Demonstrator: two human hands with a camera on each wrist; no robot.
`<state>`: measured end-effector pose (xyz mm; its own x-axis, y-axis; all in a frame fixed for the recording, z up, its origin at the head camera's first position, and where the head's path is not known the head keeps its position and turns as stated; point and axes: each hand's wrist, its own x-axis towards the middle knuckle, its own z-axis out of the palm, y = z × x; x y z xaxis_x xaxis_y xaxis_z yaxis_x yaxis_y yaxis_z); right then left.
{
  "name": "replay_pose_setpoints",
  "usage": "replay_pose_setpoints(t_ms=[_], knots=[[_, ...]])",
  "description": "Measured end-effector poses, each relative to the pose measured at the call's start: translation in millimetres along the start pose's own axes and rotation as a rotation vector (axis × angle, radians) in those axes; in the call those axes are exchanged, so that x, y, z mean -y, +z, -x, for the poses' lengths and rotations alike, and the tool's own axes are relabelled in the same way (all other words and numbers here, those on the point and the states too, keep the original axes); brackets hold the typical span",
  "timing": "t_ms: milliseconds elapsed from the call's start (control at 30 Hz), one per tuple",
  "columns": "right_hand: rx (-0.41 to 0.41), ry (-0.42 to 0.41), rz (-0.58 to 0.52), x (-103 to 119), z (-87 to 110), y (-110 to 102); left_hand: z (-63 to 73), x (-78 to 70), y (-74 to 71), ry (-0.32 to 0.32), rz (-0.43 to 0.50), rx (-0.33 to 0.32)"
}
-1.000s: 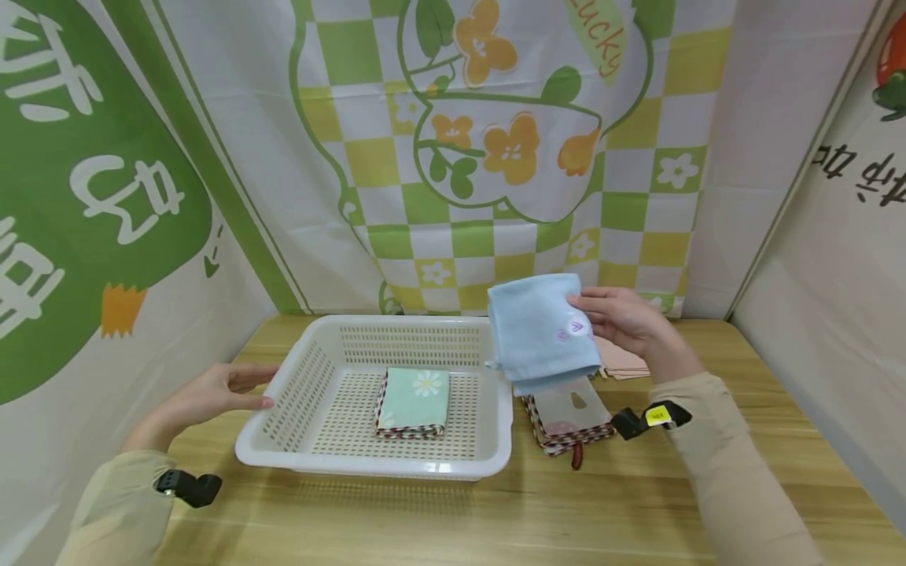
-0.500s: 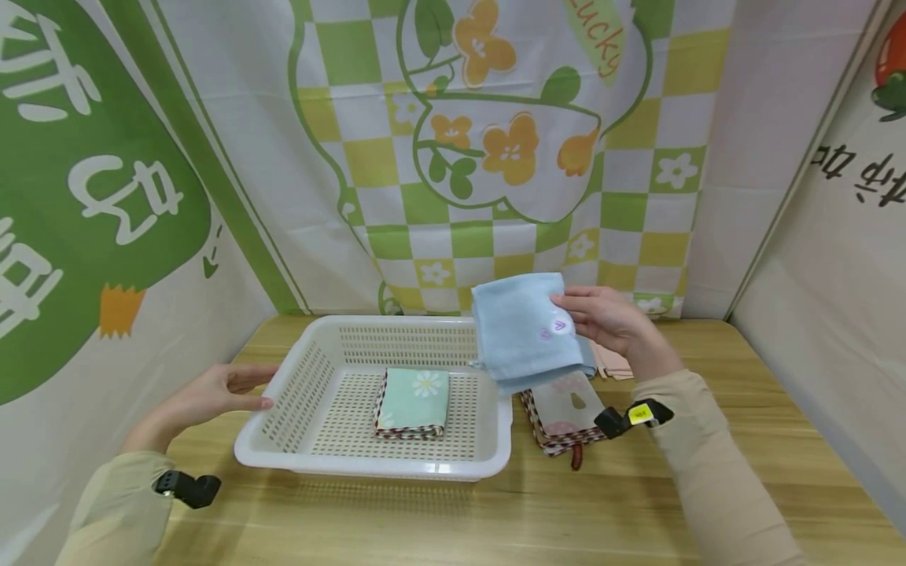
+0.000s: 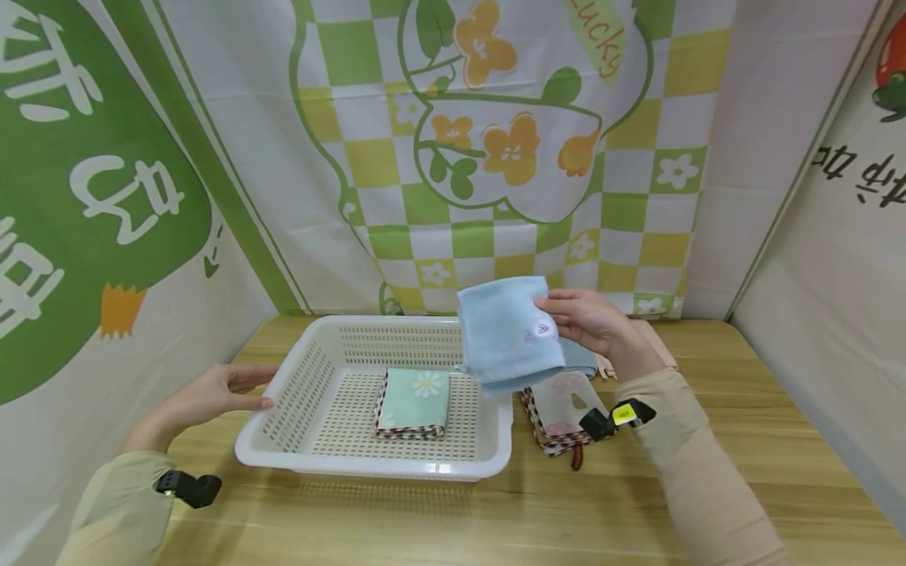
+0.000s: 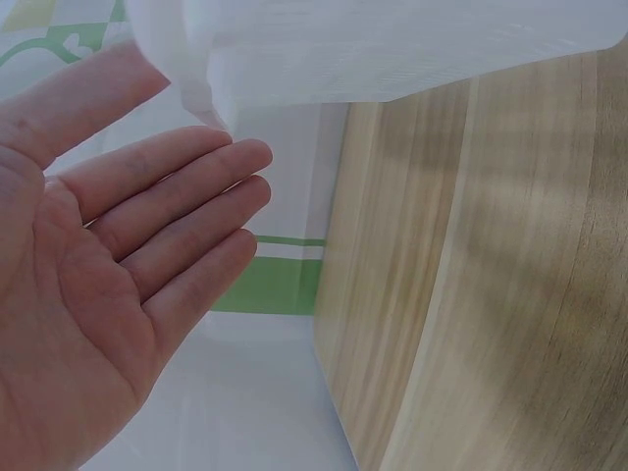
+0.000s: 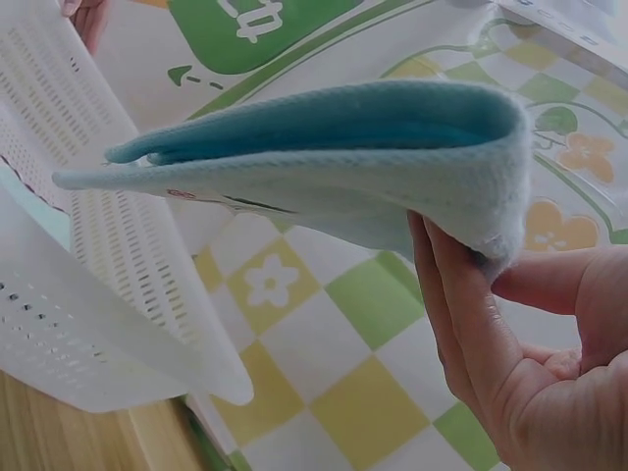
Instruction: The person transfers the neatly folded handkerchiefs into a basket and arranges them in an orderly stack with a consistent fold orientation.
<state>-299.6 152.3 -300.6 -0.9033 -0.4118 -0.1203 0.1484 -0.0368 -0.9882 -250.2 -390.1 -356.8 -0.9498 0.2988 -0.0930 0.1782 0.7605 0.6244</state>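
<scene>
My right hand (image 3: 591,324) pinches a folded light blue towel (image 3: 499,334) by its right edge, thumb against fingers. The towel hangs over the right end of a white plastic basket (image 3: 368,465), and in the right wrist view its fold (image 5: 505,147) lies at the hand with the layers apart toward the basket. Inside the basket lies a folded mint-green cloth (image 3: 416,401) with a daisy and a checked edge. My left hand (image 3: 208,397) is at the basket's left rim, its fingers straight and fingertips right at the rim in the left wrist view.
Right of the basket, folded cloths with checked edges (image 3: 562,405) lie stacked, a small dark red loop sticking out in front. Behind them are another blue towel (image 3: 580,359) and a pink cloth (image 3: 654,342). A printed curtain (image 3: 510,251) stands behind the wooden table (image 3: 566,519).
My right hand has carried the blue towel leftward, farther over the basket's right end, uncovering the other blue towel behind. The left hand and the basket have stayed in place.
</scene>
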Motion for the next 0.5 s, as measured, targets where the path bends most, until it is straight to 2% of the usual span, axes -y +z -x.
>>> replay_pose_setpoints(t_ms=[500], knots=[[0.003,0.024,0.017,-4.9,-13.9,13.4,0.2,-1.4,-1.1,0.006,-0.01,0.011]])
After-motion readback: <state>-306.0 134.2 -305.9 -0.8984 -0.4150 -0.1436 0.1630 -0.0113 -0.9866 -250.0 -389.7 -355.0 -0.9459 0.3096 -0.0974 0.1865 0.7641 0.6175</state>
